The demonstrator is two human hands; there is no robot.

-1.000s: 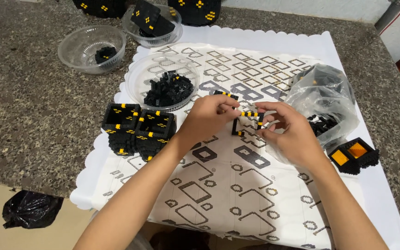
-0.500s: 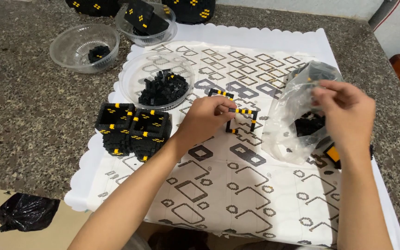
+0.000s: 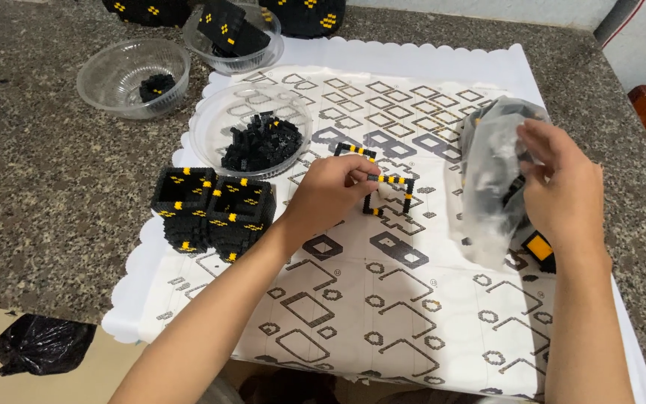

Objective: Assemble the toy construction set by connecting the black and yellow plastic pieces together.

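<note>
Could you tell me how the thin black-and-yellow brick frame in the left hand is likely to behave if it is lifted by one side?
The brick frame is an open square only one small brick thick, so it probably weighs little but may flex or snap apart at a joint. The left hand pinches one edge. Being flat, it should not roll on the patterned sheet.

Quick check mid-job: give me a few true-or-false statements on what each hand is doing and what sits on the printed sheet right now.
1. The left hand pinches a small black-and-yellow brick frame on the printed sheet. True.
2. The right hand lies flat on the sheet, touching nothing. False: it grips a clear plastic bag.
3. The clear dish beside the left hand holds a pile of black pieces. True.
4. The two black-and-yellow brick cubes stand to the right of the bag. False: they stand at the sheet's left edge, left of the left hand.
</note>
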